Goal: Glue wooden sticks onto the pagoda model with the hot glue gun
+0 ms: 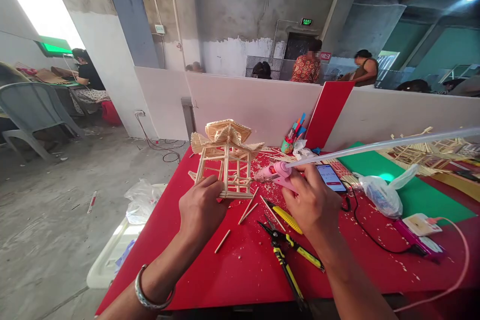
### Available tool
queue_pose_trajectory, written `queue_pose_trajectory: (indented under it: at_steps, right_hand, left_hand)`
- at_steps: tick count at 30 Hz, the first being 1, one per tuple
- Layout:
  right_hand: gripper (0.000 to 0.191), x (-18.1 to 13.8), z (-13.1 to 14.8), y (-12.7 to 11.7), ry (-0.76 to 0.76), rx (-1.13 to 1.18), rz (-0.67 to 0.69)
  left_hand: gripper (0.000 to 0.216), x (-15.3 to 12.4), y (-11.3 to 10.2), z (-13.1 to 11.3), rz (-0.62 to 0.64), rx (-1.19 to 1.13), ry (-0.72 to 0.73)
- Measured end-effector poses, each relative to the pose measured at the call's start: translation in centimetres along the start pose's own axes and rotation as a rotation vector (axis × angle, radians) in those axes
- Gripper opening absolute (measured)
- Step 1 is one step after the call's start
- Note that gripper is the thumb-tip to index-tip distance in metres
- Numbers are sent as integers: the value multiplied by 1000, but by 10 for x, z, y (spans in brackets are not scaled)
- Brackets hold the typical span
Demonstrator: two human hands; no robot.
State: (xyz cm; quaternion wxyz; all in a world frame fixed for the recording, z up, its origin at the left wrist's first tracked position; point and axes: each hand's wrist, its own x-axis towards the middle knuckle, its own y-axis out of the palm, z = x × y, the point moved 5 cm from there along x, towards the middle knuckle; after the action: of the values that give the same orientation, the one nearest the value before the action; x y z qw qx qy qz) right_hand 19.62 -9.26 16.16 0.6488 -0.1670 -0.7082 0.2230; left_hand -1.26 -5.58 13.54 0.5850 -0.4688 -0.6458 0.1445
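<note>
My left hand (202, 205) grips the lower left corner of a small pavilion model (227, 160) made of pale wooden sticks, with a tiered roof on thin posts. It is held up over the red tabletop (210, 280). In my right hand (313, 197) is a pink hot glue gun (279, 174), a long clear glue stick (375, 147) jutting from its back to the right. The gun's nozzle points left, at or very near the model's lower right post; whether they touch I cannot tell. Below lie loose sticks (222, 241), yellow-and-black pliers (279, 235) and a yellow-handled cutter (287, 218).
A phone (331, 178), a plastic bag (382, 195) and a power strip (422, 237) with cords lie at the right. Behind stand a cup of markers (288, 144) and a white partition (255, 102). More stick models (431, 152) sit far right. Several people are beyond.
</note>
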Motion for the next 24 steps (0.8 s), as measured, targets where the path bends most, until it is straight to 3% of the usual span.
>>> queue_pose_trajectory:
  at_steps: [14, 24]
  right_hand:
    - [30, -3, -7, 5, 3, 18, 24]
    - [34, -4, -20, 1, 78, 69, 26]
  left_hand:
    - [29, -2, 2, 0, -29, 16, 102]
    - [29, -17, -1, 3, -200, -29, 312]
